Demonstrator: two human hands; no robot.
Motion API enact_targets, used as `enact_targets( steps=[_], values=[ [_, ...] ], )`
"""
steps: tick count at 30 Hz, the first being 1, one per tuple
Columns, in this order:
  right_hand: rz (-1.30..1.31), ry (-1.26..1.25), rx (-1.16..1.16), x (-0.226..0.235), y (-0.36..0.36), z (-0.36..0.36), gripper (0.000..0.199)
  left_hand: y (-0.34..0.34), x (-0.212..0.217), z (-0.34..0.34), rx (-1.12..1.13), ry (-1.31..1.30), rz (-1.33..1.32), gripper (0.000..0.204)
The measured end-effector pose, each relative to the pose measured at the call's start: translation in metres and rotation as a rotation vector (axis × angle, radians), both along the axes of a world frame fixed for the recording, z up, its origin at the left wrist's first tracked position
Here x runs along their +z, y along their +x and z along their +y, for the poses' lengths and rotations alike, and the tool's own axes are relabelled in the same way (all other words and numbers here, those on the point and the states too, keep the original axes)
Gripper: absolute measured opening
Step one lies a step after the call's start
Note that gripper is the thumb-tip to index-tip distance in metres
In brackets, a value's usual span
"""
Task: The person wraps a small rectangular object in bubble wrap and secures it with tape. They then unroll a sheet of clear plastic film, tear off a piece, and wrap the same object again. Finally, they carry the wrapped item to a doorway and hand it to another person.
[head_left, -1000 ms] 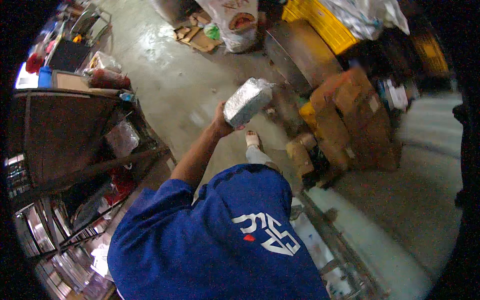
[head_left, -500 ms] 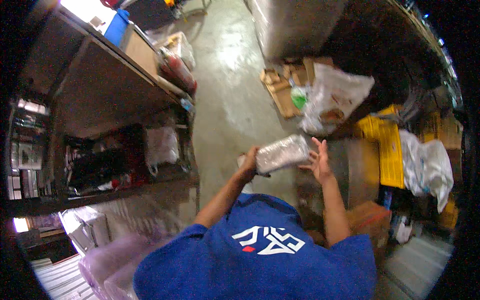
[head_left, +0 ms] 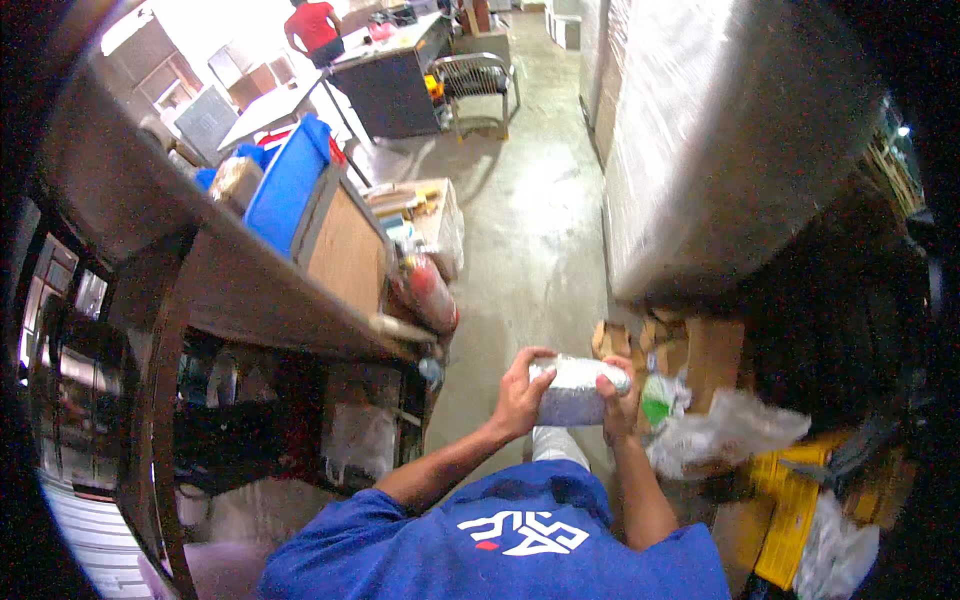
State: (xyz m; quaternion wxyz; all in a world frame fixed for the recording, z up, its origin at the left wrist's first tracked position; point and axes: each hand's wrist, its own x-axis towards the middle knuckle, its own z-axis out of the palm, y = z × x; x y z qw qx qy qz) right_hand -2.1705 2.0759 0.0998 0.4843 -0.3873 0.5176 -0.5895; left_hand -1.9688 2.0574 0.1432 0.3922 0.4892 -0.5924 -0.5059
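Note:
A box-shaped package (head_left: 572, 403), wrapped in shiny clear or silvery film, is held level in front of my body. My left hand (head_left: 519, 395) is closed on its left end, with the thumb against the near upper edge. My right hand (head_left: 620, 402) grips the right end, its thumb on the top. The fingers under and behind the package are partly hidden. Below the package, a white-covered leg or shoe (head_left: 560, 446) shows against the floor.
A workbench (head_left: 330, 325) with a blue bin (head_left: 290, 185) runs along my left; a red fire extinguisher (head_left: 430, 292) stands at its end. Flattened cardboard (head_left: 712, 360), a plastic bag (head_left: 725, 432) and a yellow crate (head_left: 790, 520) lie right. A wrapped stack (head_left: 680, 140) borders the aisle. A person in red (head_left: 315, 32) is far off.
My right hand, open beside the package before, now grips its right end. The package has been turned level. The view has lifted, showing the aisle, a chair and desks farther ahead.

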Motion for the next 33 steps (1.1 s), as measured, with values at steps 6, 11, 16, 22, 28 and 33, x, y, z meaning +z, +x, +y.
enact_targets(
  steps=[6,11,16,22,28,33],
  values=[
    [-0.32,0.214,0.001,-0.045,0.002,-0.211,0.053,0.003,0.009,-0.191,-0.012,-0.682,-0.377,0.075],
    [-0.425,0.398,0.222,-0.016,0.041,-0.379,0.042,0.031,0.01,-0.349,0.201,-0.519,-0.268,0.037],
    [-0.042,0.228,0.253,0.015,0.087,-0.566,0.036,0.065,-0.007,-0.498,0.484,-0.555,-0.124,0.029],
    [-0.085,0.201,0.299,0.01,0.137,-0.79,0.038,0.125,-0.037,-0.711,0.479,-0.533,-0.164,0.05],
    [0.134,-0.229,0.324,0.06,0.204,-0.946,0.076,0.196,0.012,-0.892,0.422,0.274,0.799,0.082],
    [0.12,-0.382,0.421,0.025,0.254,-1.095,0.076,0.248,-0.013,-1.017,0.494,0.157,0.62,0.056]
  ],
)
